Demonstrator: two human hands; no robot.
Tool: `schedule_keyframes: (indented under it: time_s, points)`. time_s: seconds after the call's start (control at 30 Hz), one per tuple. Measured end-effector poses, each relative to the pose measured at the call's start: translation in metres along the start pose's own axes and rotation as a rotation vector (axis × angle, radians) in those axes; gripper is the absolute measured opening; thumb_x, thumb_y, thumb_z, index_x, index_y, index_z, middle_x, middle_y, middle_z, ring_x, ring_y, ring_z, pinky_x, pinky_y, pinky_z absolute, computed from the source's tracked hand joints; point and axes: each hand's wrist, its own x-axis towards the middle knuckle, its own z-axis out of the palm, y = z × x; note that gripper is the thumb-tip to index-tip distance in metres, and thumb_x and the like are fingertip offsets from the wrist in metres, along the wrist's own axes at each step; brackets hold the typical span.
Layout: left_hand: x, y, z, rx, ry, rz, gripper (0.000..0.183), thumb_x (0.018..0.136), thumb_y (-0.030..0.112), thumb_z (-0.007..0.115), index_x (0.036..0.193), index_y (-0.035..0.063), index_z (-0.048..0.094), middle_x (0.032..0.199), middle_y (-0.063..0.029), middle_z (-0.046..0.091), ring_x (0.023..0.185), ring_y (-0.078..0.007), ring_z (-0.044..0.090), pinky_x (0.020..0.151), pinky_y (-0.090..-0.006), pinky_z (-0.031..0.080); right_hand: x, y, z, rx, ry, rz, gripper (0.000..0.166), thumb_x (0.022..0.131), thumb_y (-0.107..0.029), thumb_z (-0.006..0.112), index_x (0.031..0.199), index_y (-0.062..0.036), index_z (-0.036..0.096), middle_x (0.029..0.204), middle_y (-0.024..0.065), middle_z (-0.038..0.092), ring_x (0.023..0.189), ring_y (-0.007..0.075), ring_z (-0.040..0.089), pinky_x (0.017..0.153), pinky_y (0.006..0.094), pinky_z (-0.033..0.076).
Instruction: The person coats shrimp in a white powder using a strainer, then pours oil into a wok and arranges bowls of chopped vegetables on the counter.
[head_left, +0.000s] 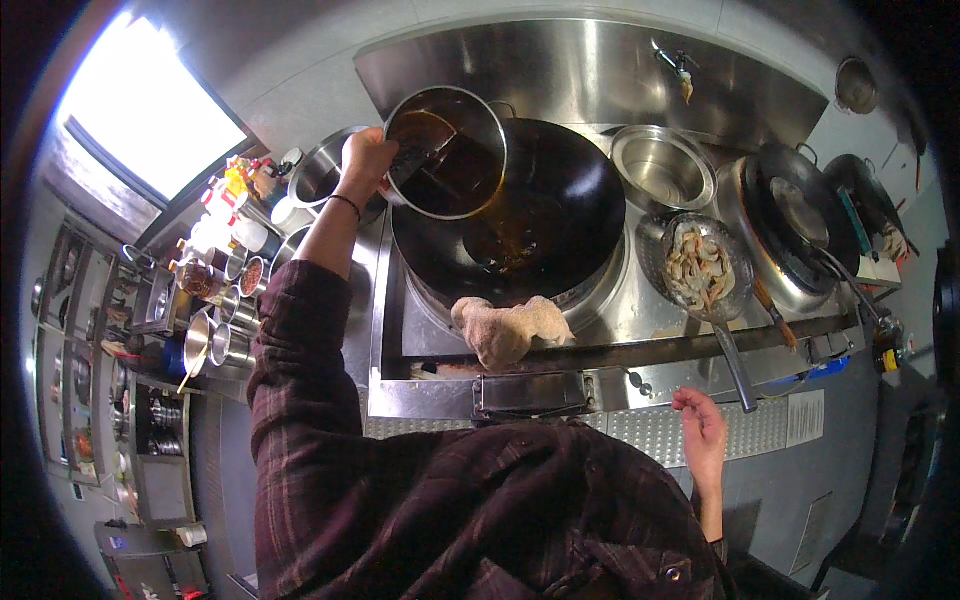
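Observation:
My left hand (369, 161) grips the rim of a round metal pot (480, 199) that holds dark liquid, tilted over the left part of a large black wok (577, 225). Some brownish liquid lies in the bottom of the wok. A beige cloth (504, 334) hangs over the wok's near edge. My right hand (703, 424) is empty, fingers loosely curled, in front of the stove edge. Near it is the handle of a perforated metal strainer ladle (731, 360), which holds raw-looking shrimp (697, 266).
An empty-looking metal basin (664, 166) stands right of the wok. Farther right are stacked woks (799, 217) with a ladle and a brush (775, 315). Metal containers (232, 345) and bottles (196, 277) crowd the left side. A faucet (675, 60) projects from the steel backsplash.

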Motion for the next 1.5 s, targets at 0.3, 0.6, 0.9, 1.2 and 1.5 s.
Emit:
schedule_keyframes:
  time_s: [0.3,0.6,0.9,1.2,1.5]
  points:
    - [0.021,-0.008,0.005,0.628,0.078,0.248,0.022,0.079,0.026,0.056,0.089,0.0097,0.067,0.082,-0.0174,0.066,0.078,-0.0346,0.064,0.069,-0.0434,0.05,-0.004,0.003,-0.002,-0.029,-0.014,-0.011,0.024,0.089,0.002,0.045,0.11,0.0025,0.058,0.1,0.0063,0.062,0.092,0.0133,0.057,0.084,0.0265,0.045]
    - [-0.017,0.036,0.027,0.48,0.107,0.191,0.022,0.077,0.024,0.058,0.093,0.0125,0.067,0.095,-0.0153,0.066,0.093,-0.0382,0.06,0.079,-0.045,0.049,-0.01,0.001,0.001,0.016,0.013,-0.002,0.024,0.09,0.001,0.044,0.11,0.0024,0.058,0.1,0.0061,0.062,0.093,0.0129,0.057,0.084,0.0257,0.044]
    - [-0.017,0.043,0.029,0.541,0.13,0.307,0.022,0.078,0.022,0.054,0.092,0.0088,0.063,0.096,-0.0172,0.064,0.094,-0.0394,0.059,0.079,-0.0474,0.048,-0.015,0.003,0.002,0.008,0.026,-0.027,0.023,0.09,0.001,0.046,0.11,0.002,0.058,0.098,0.0065,0.062,0.093,0.0133,0.057,0.084,0.0261,0.044]
    - [-0.014,0.053,0.025,0.584,0.149,0.352,0.024,0.077,0.022,0.053,0.094,0.0066,0.061,0.097,-0.019,0.063,0.093,-0.0404,0.059,0.08,-0.0492,0.047,-0.021,-0.004,0.006,0.013,0.044,-0.034,0.023,0.089,0.0,0.048,0.11,0.0017,0.058,0.102,0.0088,0.063,0.093,0.0152,0.059,0.085,0.0277,0.046]
    - [-0.01,0.058,0.022,0.582,0.209,0.334,0.022,0.077,0.022,0.053,0.09,0.0065,0.063,0.095,-0.0198,0.063,0.094,-0.041,0.058,0.081,-0.0485,0.047,-0.028,0.001,0.009,-0.015,0.054,-0.024,0.023,0.09,0.0,0.049,0.111,0.0019,0.058,0.103,0.0091,0.063,0.095,0.0157,0.06,0.085,0.0278,0.046]
